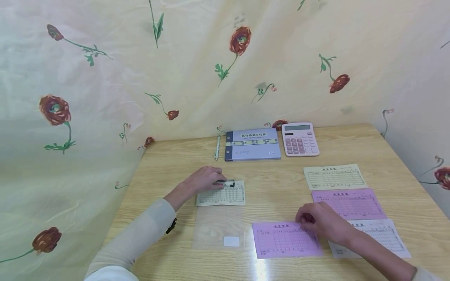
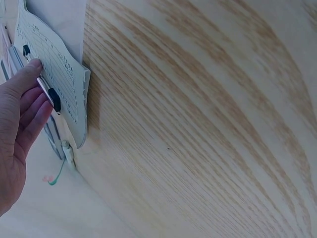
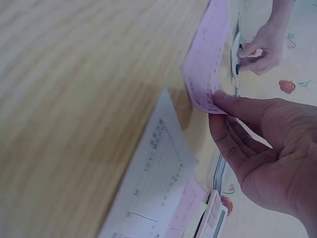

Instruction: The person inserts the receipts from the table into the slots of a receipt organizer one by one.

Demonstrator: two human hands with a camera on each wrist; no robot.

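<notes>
My left hand (image 1: 206, 178) pinches the metal clip (image 2: 47, 89) with black ends at the top of a clear clipboard (image 1: 209, 230). Beneath the clip lies a pale green printed form (image 1: 225, 196), its edges curling a little in the left wrist view. A white label (image 1: 231, 241) shows low on the clipboard. To the right, my right hand (image 1: 325, 222) pinches the upper right corner of a pink printed form (image 1: 281, 241) between thumb and fingers. That corner bends upward in the right wrist view.
At the right lie a yellow form (image 1: 335, 177), another pink form (image 1: 348, 205) and a white form (image 1: 381, 236), partly behind my right forearm. Along the back are a pen (image 1: 217, 148), a blue account book (image 1: 253, 145) and a calculator (image 1: 300, 139). Flowered cloth hangs behind the table.
</notes>
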